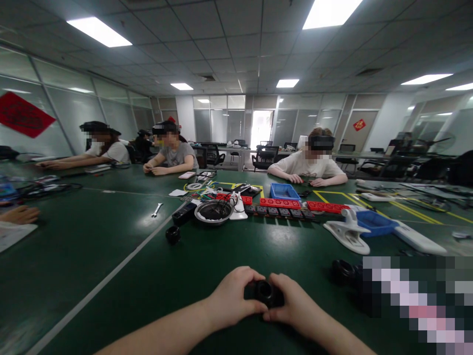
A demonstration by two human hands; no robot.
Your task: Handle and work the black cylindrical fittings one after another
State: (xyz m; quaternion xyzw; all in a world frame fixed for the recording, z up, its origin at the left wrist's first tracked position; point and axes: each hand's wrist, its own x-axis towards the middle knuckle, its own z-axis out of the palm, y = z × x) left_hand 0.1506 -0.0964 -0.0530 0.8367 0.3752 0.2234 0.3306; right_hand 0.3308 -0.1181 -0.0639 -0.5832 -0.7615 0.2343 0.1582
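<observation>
Both my hands are closed around a black part with a round opening [264, 290], low in the middle of the head view. My left hand [236, 295] grips it from the left, with thumb and fingers on its side. Opposite, my right hand [294, 300] holds its right side. The fingertips of the two hands nearly meet at the front, and much of the part is hidden behind them. A similar black ringed piece [173, 235] stands farther off to the left. Another black piece with a round opening [343, 272] lies to the right.
Beyond my hands on the green table [121, 296] are a metal bowl [197, 217], a wrench [157, 210], red socket strips [280, 203], a white clamp [347, 234] and blue trays [375, 224]. A co-worker [310, 165] sits opposite; others sit left. The lower right corner is pixelated.
</observation>
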